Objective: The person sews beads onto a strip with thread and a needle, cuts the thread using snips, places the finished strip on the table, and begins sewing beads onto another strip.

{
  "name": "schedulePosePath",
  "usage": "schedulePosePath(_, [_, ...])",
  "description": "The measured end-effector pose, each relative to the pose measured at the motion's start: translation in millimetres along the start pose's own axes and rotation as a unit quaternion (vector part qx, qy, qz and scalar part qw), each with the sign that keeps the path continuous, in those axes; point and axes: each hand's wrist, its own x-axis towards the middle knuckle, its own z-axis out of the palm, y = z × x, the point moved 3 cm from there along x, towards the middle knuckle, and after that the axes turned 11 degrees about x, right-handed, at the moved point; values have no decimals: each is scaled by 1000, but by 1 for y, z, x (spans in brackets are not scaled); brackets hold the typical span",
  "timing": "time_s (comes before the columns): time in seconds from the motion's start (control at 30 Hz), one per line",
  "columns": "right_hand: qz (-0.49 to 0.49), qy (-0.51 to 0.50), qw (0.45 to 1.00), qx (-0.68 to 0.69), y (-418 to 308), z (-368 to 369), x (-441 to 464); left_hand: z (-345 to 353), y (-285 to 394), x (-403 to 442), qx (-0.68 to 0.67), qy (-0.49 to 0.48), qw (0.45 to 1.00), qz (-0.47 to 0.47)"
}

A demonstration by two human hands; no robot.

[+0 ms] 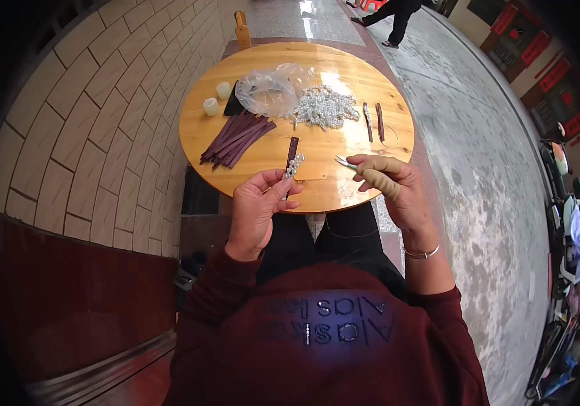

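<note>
My left hand [260, 208] is closed, pinching a dark purple fabric strip [293, 149] that stands upright between thumb and fingers. A cluster of pearl beads [295, 165] sits on that strip, just above my thumb. My right hand [395, 186] is to the right, apart from the strip, with tan covers on some fingers. It grips a small pointed metal tool [344, 161] with a green part; its two tips point left, and the rest is hidden in my fingers. A thin thread [351, 235] hangs in a loop over my lap.
The round wooden table [226, 177] bears a pile of purple strips [237, 139], a heap of clear and pearly beads [326, 107], a plastic bag [271, 89], and two whitish cylinders. Two more strips [380, 122] lie at right. A brick wall [110, 122] stands left. A person [398, 19] is beyond the table.
</note>
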Motion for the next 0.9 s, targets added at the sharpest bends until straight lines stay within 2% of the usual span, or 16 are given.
schedulePosePath(0.07, [33,-13,999,34,12,34,10,1,4,-3,20,-4,1000,12])
schedulePosePath(0.2, [58,-8,998,-21,19,36,10,19,-10,-5,48,-19,999,12])
schedulePosePath(0.37, [-5,-4,979,-205,21,36,7,24,-17,-6,75,-22,996,31])
schedulePosePath(0.4, [-4,-5,979,-205,22,37,7,24,-18,-7,75,-21,997,30])
schedulePosePath(0.47, [44,6,995,-84,27,37,8,25,-20,-7,58,-47,997,19])
schedulePosePath(0.5, [44,6,996,-83,30,35,8,24,-19,-8,59,-47,997,19])
schedulePosePath(0.57, [69,13,997,28,38,30,9,24,-17,-8,59,-61,996,-2])
schedulePosePath(0.67, [39,30,999,9,35,34,6,24,-17,-10,50,-81,995,-19])
schedulePosePath(0.9, [37,58,998,6,38,31,5,27,-15,-15,4,-85,996,-15])
